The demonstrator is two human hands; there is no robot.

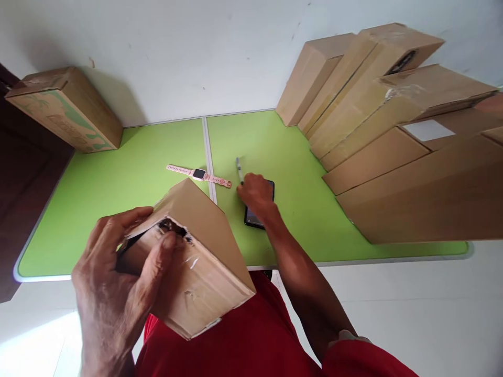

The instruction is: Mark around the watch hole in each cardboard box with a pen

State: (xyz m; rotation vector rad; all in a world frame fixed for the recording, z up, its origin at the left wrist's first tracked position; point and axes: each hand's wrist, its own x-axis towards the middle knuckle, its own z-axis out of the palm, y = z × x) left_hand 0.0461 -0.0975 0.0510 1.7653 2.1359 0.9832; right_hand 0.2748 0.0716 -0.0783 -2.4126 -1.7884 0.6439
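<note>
My left hand (118, 283) grips the torn end of a long brown cardboard box (196, 251), thumb pressed at its opening, and holds it up close over my lap. My right hand (256, 192) reaches out across the green table (149, 157). Its fingers curl on the lower end of a pen (238, 167) and its heel rests over a black phone (255, 217). A pink smartwatch (199, 174) lies flat just left of that hand, across the table's centre seam.
Several long brown cardboard boxes (393, 131) are stacked on the table's right side against the white wall. One more box with green print (66, 107) lies at the back left corner. A dark door edge stands at far left.
</note>
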